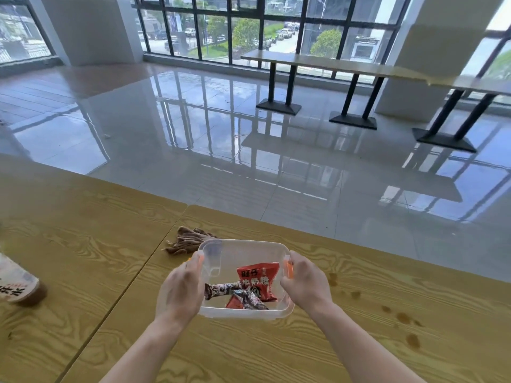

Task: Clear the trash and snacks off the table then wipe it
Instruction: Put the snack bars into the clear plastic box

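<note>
While both hands grip it, the clear plastic container [243, 277] sits over the wooden counter [359, 341], close to the seam where two counter tops meet, and I cannot tell if its bottom touches the wood. Inside it lie a red snack packet [257, 280] with white characters and some dark patterned wrappers [237, 295], which overlap each other near the front wall. The left hand [181, 293] holds the left side of the container, its fingers [195, 268] clamped around the rim next to an orange clip. The right hand [305, 281] holds the right side in the same way, with the fingers closed on the rim beside the other orange clip [289, 268]. Just behind the container, toward the far edge of the counter, a brown cloth [188, 240] lies crumpled, and the back corner of the container hides a part of it. Several brown stains [403, 317] mark the wood toward the right end of the counter. At the left edge of the view a bottle [19, 283] with brown liquid and a white label is on the counter, well apart from the container. Beyond the far edge there is a glossy tiled floor [221, 134], other tables [318, 63] on black bases, and large windows [249, 26].
</note>
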